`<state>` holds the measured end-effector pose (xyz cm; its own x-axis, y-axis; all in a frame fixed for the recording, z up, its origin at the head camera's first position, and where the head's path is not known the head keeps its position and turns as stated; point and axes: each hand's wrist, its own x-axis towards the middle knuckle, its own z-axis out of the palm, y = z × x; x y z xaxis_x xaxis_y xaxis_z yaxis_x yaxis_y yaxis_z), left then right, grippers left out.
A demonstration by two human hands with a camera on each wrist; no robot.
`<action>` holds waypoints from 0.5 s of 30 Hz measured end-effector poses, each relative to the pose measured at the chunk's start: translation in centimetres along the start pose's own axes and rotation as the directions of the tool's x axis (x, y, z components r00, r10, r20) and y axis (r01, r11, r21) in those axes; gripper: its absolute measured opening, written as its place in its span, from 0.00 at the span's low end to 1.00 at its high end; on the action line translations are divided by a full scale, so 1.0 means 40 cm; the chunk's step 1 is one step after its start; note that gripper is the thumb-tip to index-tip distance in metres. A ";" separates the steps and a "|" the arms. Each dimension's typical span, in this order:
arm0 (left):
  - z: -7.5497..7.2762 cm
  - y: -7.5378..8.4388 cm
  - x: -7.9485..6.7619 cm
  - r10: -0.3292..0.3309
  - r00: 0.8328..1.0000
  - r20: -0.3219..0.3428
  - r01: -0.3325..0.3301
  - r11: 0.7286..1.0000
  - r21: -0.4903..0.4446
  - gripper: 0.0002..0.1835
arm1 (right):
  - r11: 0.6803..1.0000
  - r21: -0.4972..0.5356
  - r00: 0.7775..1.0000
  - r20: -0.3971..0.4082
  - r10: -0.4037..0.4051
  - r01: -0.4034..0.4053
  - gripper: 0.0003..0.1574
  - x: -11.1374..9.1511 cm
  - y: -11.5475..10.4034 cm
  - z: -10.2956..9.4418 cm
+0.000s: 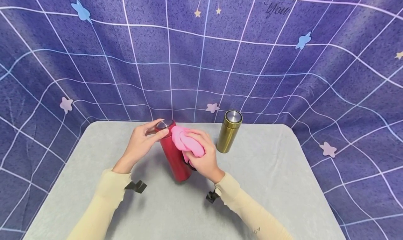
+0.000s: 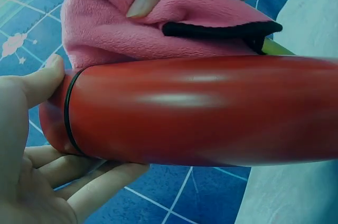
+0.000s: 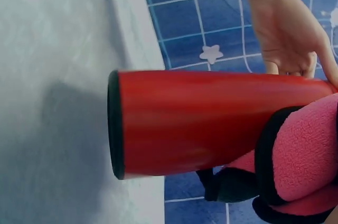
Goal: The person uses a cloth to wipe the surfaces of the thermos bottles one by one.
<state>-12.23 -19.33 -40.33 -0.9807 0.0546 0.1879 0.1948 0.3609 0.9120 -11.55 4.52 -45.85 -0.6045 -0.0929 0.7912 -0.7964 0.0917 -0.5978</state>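
Note:
A red thermos flask (image 1: 176, 159) with a silver-topped lid stands near the middle of the table, in front of me. My left hand (image 1: 138, 145) grips it around the lid end, thumb on one side and fingers on the other. Bunched in my right hand (image 1: 206, 161) is a pink cloth (image 1: 190, 145) with black edging, held against the upper right side of the flask. The left wrist view shows the cloth (image 2: 116, 23) touching the red body just below the black ring. Whether the flask's dark base (image 3: 114, 123) touches the table is hard to tell.
A gold-green thermos flask (image 1: 228, 136) stands upright to the right of my right hand, toward the back. The grey-covered table (image 1: 267, 184) ends at a purple grid-patterned curtain (image 1: 185, 75) behind and on both sides.

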 end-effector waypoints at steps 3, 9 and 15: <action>-0.002 0.001 -0.006 0.019 1.000 -0.004 -0.019 1.000 0.019 0.28 | 0.991 0.066 0.993 -0.016 0.120 -0.118 0.29 0.009 -0.004 -0.001; -0.004 0.000 -0.019 0.073 0.997 0.010 -0.073 0.997 -0.026 0.29 | 0.956 0.124 0.964 0.015 0.266 -0.266 0.28 0.032 -0.006 -0.006; -0.002 0.001 -0.025 0.119 0.993 0.022 -0.115 0.985 -0.130 0.31 | 0.944 0.111 0.950 0.064 0.306 -0.311 0.27 0.063 -0.003 -0.009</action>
<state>-11.24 -19.44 -40.46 -0.9507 0.1178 0.2869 0.3071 0.2283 0.9239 -12.97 4.62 -43.73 -0.8190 -0.1234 0.5604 -0.5652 0.0050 -0.8249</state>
